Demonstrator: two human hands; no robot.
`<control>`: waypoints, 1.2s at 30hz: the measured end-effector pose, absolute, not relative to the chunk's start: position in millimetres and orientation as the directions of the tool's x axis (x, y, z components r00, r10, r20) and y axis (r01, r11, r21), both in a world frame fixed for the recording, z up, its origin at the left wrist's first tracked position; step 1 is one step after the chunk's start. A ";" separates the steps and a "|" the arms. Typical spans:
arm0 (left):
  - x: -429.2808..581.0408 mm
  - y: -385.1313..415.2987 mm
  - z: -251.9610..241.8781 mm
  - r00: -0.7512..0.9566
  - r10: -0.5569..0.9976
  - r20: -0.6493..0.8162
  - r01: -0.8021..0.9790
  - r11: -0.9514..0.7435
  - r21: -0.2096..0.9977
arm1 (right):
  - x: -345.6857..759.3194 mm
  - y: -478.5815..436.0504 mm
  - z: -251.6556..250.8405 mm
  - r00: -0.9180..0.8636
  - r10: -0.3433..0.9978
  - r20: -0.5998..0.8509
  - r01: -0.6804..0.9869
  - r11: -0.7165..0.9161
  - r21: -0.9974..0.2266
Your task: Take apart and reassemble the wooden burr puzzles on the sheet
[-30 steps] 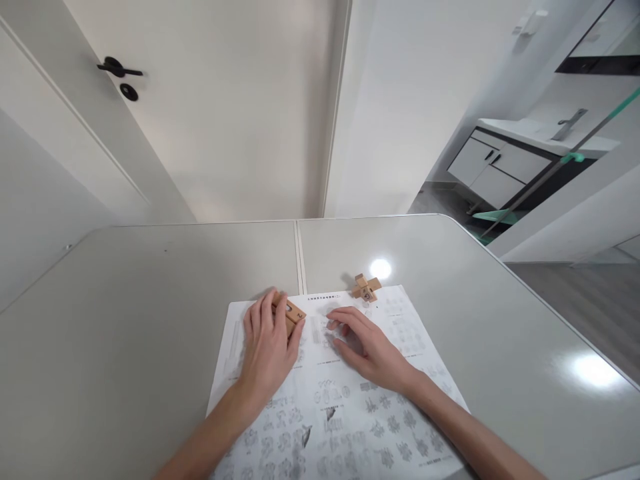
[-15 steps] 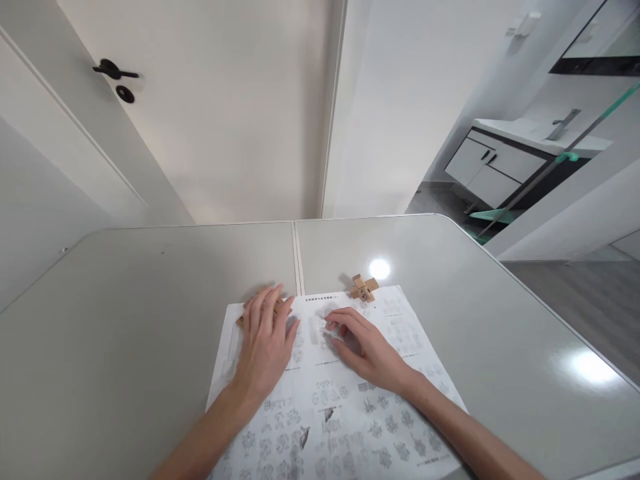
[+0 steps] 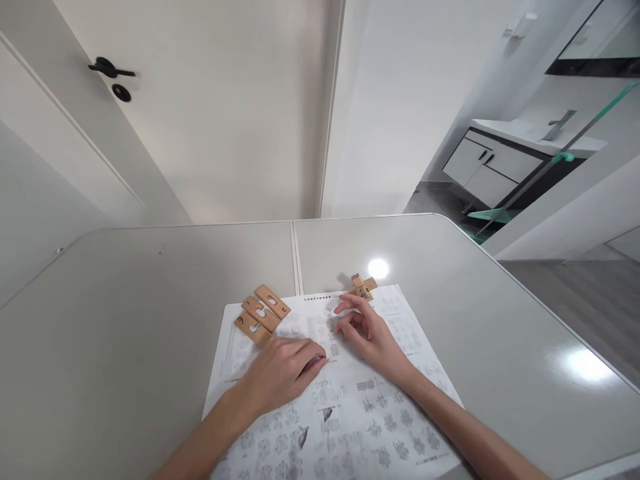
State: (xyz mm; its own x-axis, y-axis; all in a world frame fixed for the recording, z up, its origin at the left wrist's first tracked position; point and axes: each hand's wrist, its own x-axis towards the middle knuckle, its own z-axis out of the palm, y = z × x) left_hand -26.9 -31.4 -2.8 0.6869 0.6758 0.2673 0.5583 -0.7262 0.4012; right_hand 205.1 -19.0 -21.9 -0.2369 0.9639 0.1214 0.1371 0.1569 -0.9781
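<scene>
Three flat wooden puzzle pieces with cut-out slots and black number marks lie side by side at the paper's upper left: the far piece (image 3: 273,302), the middle piece (image 3: 260,313) and the near piece (image 3: 247,327). My left hand (image 3: 287,370) rests on the printed sheet (image 3: 345,427) just below them, fingers drawn together toward the thumb; nothing shows in it. My right hand (image 3: 370,337) is over the sheet's right half, index finger stretched out, the others bent and apart, holding nothing visible. Past its fingertips sits a small cross-shaped wooden assembly (image 3: 364,285).
The sheet bears printed diagrams and two dark torn spots. It lies on a pale glossy table (image 3: 125,333) with a seam (image 3: 296,257) through its middle. A white door (image 3: 225,113) stands behind. A washbasin cabinet (image 3: 500,163) is at the far right.
My left hand has come off the wooden pieces and moved down and right, its fingers closing, so all three pieces show. My right hand has shifted slightly right and up toward the wooden assembly.
</scene>
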 end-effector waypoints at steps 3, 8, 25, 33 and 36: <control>-27.4 -30.9 -2.4 0.675 0.693 0.253 0.564 -0.706 0.427 | 203.7 -18.0 -23.4 -0.172 0.980 0.095 0.058 0.107 -0.993; -27.9 -30.9 -4.1 0.666 0.700 0.259 0.550 -0.695 0.463 | 203.4 -16.2 -20.1 -0.107 0.994 -0.010 -0.053 -0.016 -0.998; -27.9 -30.2 -5.4 0.647 0.723 0.240 0.558 -0.664 0.498 | 207.7 -11.6 -15.2 -0.007 0.998 -0.062 -0.151 -0.062 -0.987; -30.9 -29.5 -9.9 0.522 0.834 0.181 0.635 -0.521 0.571 | 207.4 -19.2 -9.9 -0.254 0.967 -0.002 -0.151 -0.042 -0.988; -32.0 -29.2 -12.1 0.389 0.906 0.165 0.659 -0.399 0.638 | 208.2 -22.3 -8.9 -0.359 0.933 0.021 -0.107 -0.019 -0.994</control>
